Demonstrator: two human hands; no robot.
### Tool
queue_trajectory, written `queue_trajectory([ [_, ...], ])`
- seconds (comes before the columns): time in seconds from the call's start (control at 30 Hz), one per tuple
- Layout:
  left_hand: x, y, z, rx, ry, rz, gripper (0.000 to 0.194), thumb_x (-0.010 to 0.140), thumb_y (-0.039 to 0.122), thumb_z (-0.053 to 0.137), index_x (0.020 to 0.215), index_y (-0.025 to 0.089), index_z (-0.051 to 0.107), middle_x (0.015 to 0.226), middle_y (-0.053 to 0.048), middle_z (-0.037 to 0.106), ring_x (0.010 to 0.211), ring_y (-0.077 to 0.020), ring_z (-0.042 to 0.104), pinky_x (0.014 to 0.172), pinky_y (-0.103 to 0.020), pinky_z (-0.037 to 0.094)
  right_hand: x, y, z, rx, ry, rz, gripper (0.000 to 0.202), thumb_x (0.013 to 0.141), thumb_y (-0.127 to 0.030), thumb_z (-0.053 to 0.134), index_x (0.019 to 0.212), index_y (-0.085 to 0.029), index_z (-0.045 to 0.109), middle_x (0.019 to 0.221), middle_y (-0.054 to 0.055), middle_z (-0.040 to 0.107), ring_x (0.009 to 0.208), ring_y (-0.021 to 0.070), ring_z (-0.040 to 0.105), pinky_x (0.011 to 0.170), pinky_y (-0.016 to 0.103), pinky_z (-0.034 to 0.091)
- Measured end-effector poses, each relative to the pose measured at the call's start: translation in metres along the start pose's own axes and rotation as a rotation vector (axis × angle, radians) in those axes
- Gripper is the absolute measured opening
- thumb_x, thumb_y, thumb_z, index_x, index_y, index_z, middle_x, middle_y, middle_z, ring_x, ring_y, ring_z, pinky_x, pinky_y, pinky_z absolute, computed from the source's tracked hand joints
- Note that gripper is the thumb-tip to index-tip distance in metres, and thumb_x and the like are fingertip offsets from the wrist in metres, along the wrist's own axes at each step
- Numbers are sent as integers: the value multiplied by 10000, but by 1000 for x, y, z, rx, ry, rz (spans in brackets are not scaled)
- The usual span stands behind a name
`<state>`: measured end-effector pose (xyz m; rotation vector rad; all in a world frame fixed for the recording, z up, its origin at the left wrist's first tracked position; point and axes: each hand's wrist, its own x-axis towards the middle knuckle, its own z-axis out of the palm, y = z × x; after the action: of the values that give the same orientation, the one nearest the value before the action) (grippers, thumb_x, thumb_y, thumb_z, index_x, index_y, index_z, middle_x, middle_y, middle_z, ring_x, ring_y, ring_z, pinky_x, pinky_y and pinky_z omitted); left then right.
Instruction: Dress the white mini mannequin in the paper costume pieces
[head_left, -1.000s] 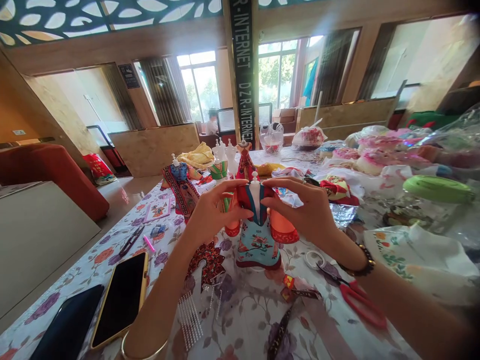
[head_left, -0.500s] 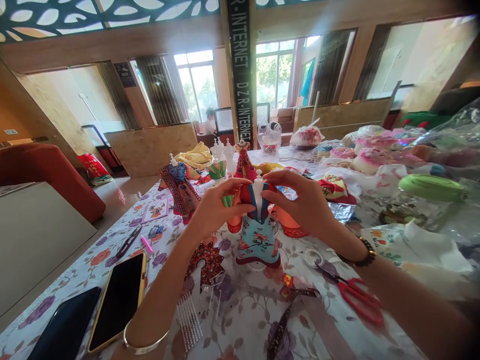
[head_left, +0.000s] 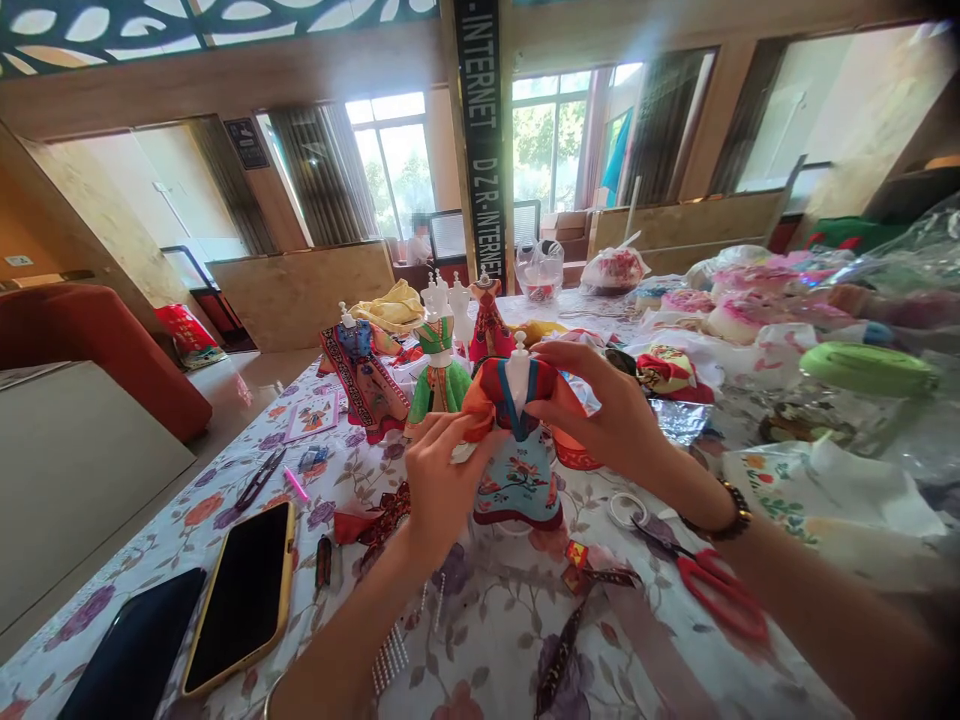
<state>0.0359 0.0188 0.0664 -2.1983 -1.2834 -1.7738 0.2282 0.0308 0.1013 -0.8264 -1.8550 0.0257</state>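
Observation:
In the middle of the table stands a small white dress form (head_left: 519, 375). It wears a red doll jacket (head_left: 489, 378) with a blue crossed collar and wide orange sleeves, over a light blue skirt (head_left: 517, 480) printed with flowers. My left hand (head_left: 442, 480) pinches the orange sleeve (head_left: 474, 405) on the left side. At the right shoulder, my right hand (head_left: 611, 410) has its thumb by the collar and its fingers behind, closed on the jacket. Just behind, other dress forms wear a green dress (head_left: 437, 385), a red dress (head_left: 489, 325) and a blue-and-pink dress (head_left: 367, 370).
Two phones (head_left: 240, 600) (head_left: 139, 650) lie at the left, near tweezers-like dark snips (head_left: 259, 482) and a pink pen (head_left: 296, 485). Red-handled scissors (head_left: 721, 595) and a white ring (head_left: 627, 511) are at right. Plastic-wrapped goods (head_left: 757, 300) and a green case (head_left: 866, 368) crowd the right side.
My left hand has moved from the jacket's left shoulder down to the orange sleeve, uncovering the green dress behind. My right hand stays at the right shoulder.

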Motion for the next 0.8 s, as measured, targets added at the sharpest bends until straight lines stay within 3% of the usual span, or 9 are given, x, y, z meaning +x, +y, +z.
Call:
queue_trajectory([
  [0.2, 5, 0, 11, -285, -144, -411, 159, 719, 353, 712, 818, 235, 752, 860, -9, 733, 849, -208, 649, 785, -346, 503, 0, 2, 3, -27, 5, -19, 479, 755, -360, 716, 1179, -283, 507, 1188, 43, 635, 1073, 233, 615, 866, 378, 524],
  [0.33, 7, -3, 13, -424, -161, -493, 123, 705, 310, 722, 787, 224, 755, 800, 5, 737, 771, -190, 657, 730, -321, 515, 1, 1, 3, -39, 4, -15, 511, 734, -368, 735, 1177, -274, 500, 1182, 47, 636, 1048, 227, 629, 839, 360, 537],
  [0.43, 6, -5, 11, -328, -76, -351, 62, 731, 276, 707, 740, 222, 736, 775, 6, 725, 744, -170, 644, 709, -305, 510, 2, -1, 1, -48, 10, -25, 524, 724, -368, 744, 1175, -275, 493, 1195, 46, 628, 1052, 224, 627, 840, 352, 538],
  [0.57, 0, -11, 8, -51, 113, 148, 38, 788, 207, 670, 766, 211, 701, 775, -5, 714, 760, -155, 616, 731, -298, 490, 2, -4, 0, -76, -4, -45, 511, 738, -340, 732, 1180, -266, 488, 1200, 52, 626, 1080, 235, 614, 853, 374, 535],
  [0.63, -4, -15, 7, 92, 159, 303, 33, 796, 183, 663, 807, 199, 690, 787, -23, 715, 790, -170, 611, 759, -318, 482, 2, -5, -1, -84, -13, -55, 509, 743, -319, 726, 1186, -251, 485, 1192, 59, 630, 1085, 236, 611, 859, 380, 534],
  [0.8, -6, -21, 6, 293, 61, 354, 71, 842, 216, 609, 868, 185, 668, 836, -56, 713, 829, -203, 616, 779, -349, 464, 2, -6, 1, -137, -38, -74, 540, 745, -262, 717, 1220, -224, 462, 1195, 74, 628, 1093, 233, 604, 861, 371, 539],
])
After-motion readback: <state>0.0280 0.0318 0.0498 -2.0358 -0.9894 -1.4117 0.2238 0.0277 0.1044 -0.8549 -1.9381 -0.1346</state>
